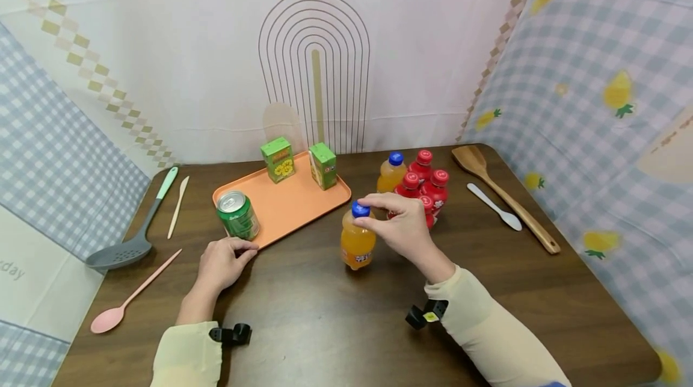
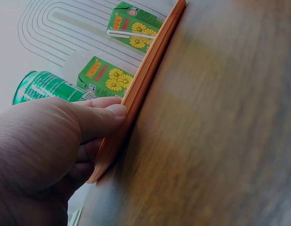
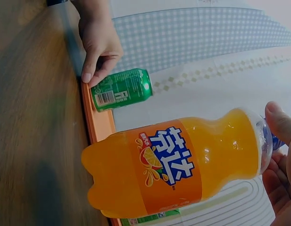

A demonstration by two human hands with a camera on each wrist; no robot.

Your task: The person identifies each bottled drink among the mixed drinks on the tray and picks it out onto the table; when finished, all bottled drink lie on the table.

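Observation:
My right hand (image 1: 403, 226) pinches the blue cap of an orange soda bottle (image 1: 358, 244) between thumb and fingers. The bottle hangs upright in front of the tray's right side, its lobed base just off the wood in the right wrist view. With thumb and fingertips my left hand (image 1: 221, 263) pinches the near-left rim of an orange tray (image 1: 292, 209). A green drink can (image 1: 238, 216) stands on the tray right by that hand. Farther back on the tray are two green juice cartons, one at the rear edge (image 1: 278, 161) and one to its right (image 1: 323, 167).
Right of the tray, another orange soda bottle (image 1: 391, 175) stands beside several red bottles (image 1: 436, 189). A wooden spatula (image 1: 503, 197) and white spoon (image 1: 495, 207) lie on the right. On the left are a grey slotted turner (image 1: 127, 250), pale knife (image 1: 178, 207) and pink spoon (image 1: 130, 300).

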